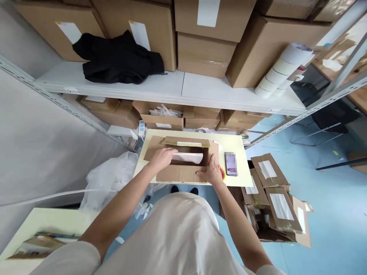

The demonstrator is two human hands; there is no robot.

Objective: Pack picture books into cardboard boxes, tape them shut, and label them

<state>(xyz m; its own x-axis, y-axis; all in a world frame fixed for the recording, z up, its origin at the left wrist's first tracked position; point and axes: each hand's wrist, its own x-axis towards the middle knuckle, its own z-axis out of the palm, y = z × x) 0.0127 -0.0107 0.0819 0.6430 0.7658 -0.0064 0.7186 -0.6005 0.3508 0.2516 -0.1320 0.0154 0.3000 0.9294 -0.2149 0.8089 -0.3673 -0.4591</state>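
An open cardboard box (183, 173) lies on a pale yellow table (241, 152), its flaps folded outward. Inside it is a long, smooth white piece (189, 157), whose exact kind I cannot make out. My left hand (163, 158) reaches over the box's left end, its fingers closed at the left end of the white piece and partly hiding it. At the right end, my right hand (211, 171) grips the box's corner, thumb on the front flap and fingers at the edge of the opening. A red and yellow ring-shaped roll (222, 173) shows partly beside it.
A phone (231, 164) lies right of the box. Shelves (206, 89) behind carry cartons, black cloth (120, 57) and white rolls (279, 74). An open carton (163, 123) holds white pieces. Flattened boxes (275, 194) are piled at right, plastic wrap (106, 179) at left.
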